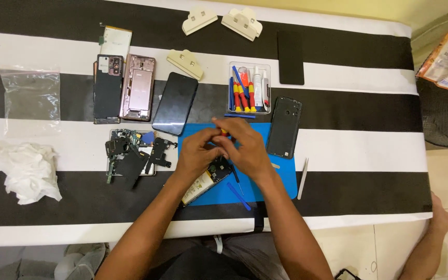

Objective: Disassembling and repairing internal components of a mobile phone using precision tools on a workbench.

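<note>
Both hands are meeting over the middle of the blue work mat (281,176), fingers curled inward and knuckles facing the camera, so most of what they are gripping is hidden. The left hand (195,155) is bending around the upper end of an opened phone (207,179), thumb and fingers half closed on or just above it. The right hand (245,148) is overlapping the left, closed on a small screwdriver (224,133) whose red and yellow handle is only just peeking out between the fingers; its tip is not visible, and whether it is touching the phone cannot be told. The opened phone is lying tilted on the mat, its lower half with a pale battery showing below the left wrist, its upper half covered by the hands.

A blue pry tool (239,196) is lying on the mat just beside the right forearm. A black back cover (284,127) is resting across the mat's right edge, and a white spudger (303,179) is lying just off that edge. Above the hands a clear tray of tools (250,88) is standing near a dark phone screen (175,103). To the left, loose black parts (133,153) are piled together, too small to tell apart. A crumpled white cloth (27,171) is sitting well to the left. Someone else's bare foot (442,218) is partly cut off at the lower right.
</note>
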